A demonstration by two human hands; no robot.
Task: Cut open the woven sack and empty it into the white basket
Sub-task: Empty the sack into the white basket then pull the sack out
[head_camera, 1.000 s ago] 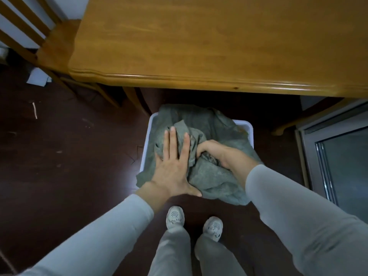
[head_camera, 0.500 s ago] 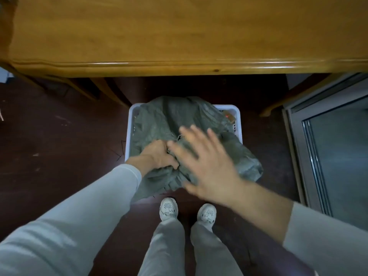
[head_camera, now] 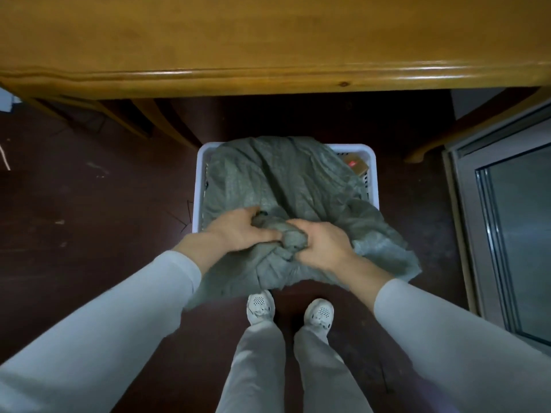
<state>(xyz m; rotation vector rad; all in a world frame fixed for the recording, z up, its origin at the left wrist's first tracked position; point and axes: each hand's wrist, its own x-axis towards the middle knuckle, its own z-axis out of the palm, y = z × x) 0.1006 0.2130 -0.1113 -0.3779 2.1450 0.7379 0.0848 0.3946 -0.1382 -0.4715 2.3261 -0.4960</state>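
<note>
Sack (head_camera: 283, 180) (atop basket (head_camera: 374, 177)); left hand (head_camera: 238, 231), right hand (head_camera: 323, 245) gripping

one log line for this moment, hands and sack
left hand: grips sack | right hand: grips sack | sack: draped over white basket | brown box: in basket's far right corner

Hands (head_camera: 238, 231) on sack (head_camera: 283, 180), over wht basket (head_camera: 197, 204)

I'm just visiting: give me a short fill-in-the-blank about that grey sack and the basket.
The grey-green woven sack lies draped over the ____ plastic basket.
The left hand and right hand both grip the ____ at its bunched near end.
A brown cardboard box peeks out in the basket's far ____ corner.
Missing: white; sack; right.
</note>
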